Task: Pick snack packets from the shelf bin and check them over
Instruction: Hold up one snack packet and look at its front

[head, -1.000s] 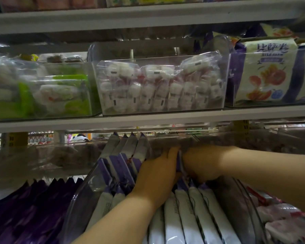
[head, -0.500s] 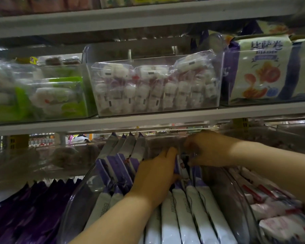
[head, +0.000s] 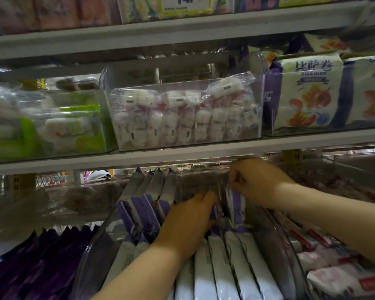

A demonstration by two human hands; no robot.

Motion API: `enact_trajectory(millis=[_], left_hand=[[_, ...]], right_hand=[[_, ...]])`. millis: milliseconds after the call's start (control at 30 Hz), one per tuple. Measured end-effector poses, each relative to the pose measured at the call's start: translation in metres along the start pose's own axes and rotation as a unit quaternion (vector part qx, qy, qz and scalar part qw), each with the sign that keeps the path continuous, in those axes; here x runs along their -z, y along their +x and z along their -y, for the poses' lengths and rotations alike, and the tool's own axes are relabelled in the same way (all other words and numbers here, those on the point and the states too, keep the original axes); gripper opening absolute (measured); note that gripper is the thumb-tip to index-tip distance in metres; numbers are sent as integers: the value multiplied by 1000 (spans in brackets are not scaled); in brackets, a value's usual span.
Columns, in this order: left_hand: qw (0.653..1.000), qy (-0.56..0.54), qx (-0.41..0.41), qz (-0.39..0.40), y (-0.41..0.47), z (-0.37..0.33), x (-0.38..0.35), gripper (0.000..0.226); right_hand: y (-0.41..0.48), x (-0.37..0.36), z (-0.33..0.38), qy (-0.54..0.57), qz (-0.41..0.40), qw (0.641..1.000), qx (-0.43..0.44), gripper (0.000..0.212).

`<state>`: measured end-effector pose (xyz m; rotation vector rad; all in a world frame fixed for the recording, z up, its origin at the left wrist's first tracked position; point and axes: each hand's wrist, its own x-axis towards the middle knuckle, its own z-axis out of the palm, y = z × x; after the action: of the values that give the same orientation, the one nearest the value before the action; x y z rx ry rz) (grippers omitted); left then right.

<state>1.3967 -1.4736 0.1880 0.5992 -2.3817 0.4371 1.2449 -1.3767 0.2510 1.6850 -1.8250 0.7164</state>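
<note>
A clear plastic bin on the lower shelf holds several white and purple snack packets standing in rows. My right hand pinches the top of one white and purple packet and holds it raised above the row, just under the shelf board. My left hand lies flat with straight fingers on the packets in the middle of the bin, pressing them toward the left. Several more packets lean upright at the bin's back left.
A grey shelf board runs right above both hands. It carries clear bins of white round snacks, green-labelled packs and pizza-roll bags. Dark purple packets lie lower left, red and white packs lower right.
My right hand has risen from down among the packets, drawing one packet up out of the row. My left hand has stayed pressed on the packets.
</note>
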Motion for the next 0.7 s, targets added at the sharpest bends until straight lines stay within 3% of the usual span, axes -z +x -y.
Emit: enact_trajectory(millis=[133, 300, 367, 500, 700], left_hand=[[1000, -15, -5, -8, 3, -1, -1, 22], [991, -130, 17, -15, 6, 0, 4, 10], [986, -164, 8, 19, 6, 3, 6, 5], [987, -94, -22, 126, 4, -2, 3, 37], [971, -94, 0, 220, 0, -5, 8, 41]], right_hand=[[-14, 2, -3, 130, -55, 990, 14, 6], [-22, 9, -5, 173, -6, 983, 62, 8], [-21, 14, -8, 183, -3, 981, 62, 7], [-20, 16, -6, 170, -5, 983, 69, 14], [-27, 12, -7, 136, -8, 988, 78, 22]])
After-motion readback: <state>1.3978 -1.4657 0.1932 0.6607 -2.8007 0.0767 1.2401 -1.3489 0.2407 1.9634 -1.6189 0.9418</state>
